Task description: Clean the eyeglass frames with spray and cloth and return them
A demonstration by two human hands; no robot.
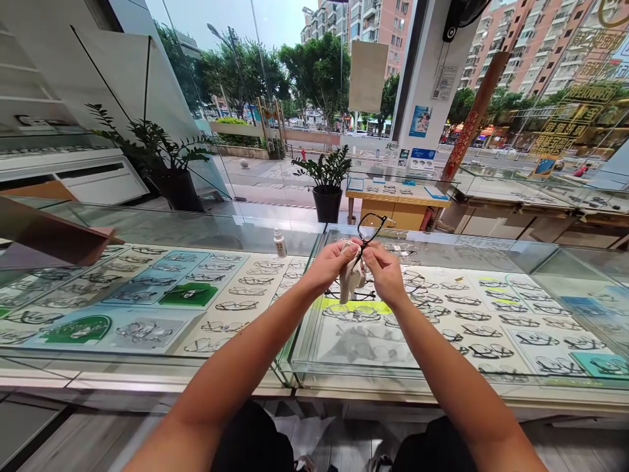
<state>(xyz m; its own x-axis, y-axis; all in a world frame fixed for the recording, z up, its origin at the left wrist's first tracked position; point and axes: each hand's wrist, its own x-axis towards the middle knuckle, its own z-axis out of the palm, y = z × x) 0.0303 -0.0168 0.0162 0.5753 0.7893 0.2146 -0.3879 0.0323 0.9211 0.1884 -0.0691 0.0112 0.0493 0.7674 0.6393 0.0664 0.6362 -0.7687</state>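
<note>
Black-framed eyeglasses (372,227) are held up over the glass display case, one lens rising above the fingers. My left hand (330,263) is closed around a pale cloth (350,278), pressing it against the lower part of the frame. The cloth hangs down below the fingers. My right hand (386,270) pinches the eyeglasses near the middle of the frame, right beside the left fingertips. The other lens is mostly hidden by the cloth and fingers.
A small white spray bottle (280,243) stands on the glass top to the left. Under the glass of the display case (314,368) lie many rows of eyeglasses. Potted plants (327,196) stand behind it, by the window. A brown slanted board (59,229) juts in at left.
</note>
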